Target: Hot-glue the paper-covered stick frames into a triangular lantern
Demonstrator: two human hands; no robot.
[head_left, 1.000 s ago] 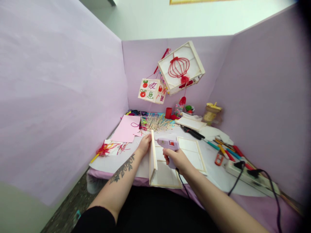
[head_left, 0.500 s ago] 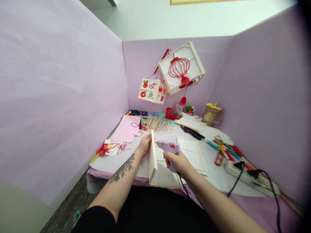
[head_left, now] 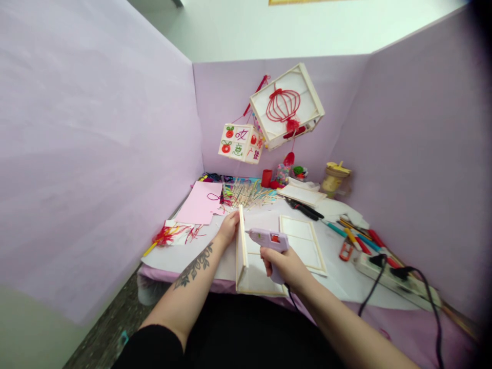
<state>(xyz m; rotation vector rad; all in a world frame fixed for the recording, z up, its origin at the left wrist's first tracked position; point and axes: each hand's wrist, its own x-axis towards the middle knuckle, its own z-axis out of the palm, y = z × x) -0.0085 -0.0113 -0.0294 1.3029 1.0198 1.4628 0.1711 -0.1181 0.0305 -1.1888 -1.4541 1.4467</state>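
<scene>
My left hand (head_left: 229,228) grips the far end of an upright wooden-framed paper panel (head_left: 241,246) that stands on edge over a second framed panel (head_left: 261,279) lying flat on the table. My right hand (head_left: 282,265) is closed round the handle of a lilac glue gun (head_left: 269,239). Its nozzle points left and touches or nearly touches the upright panel's inner side. A black cord runs from the gun down past my wrist. A third framed panel (head_left: 303,243) lies flat to the right of the gun.
Pink paper (head_left: 200,205), red string scraps (head_left: 169,236) and loose wooden sticks (head_left: 249,193) lie at the back left. Markers (head_left: 357,236), red scissors (head_left: 347,250) and a power strip (head_left: 395,279) sit right. Two paper lanterns (head_left: 286,105) hang on the lilac partition.
My right hand has drawn the glue gun a little nearer to me along the upright panel. The left hand keeps its hold on the panel.
</scene>
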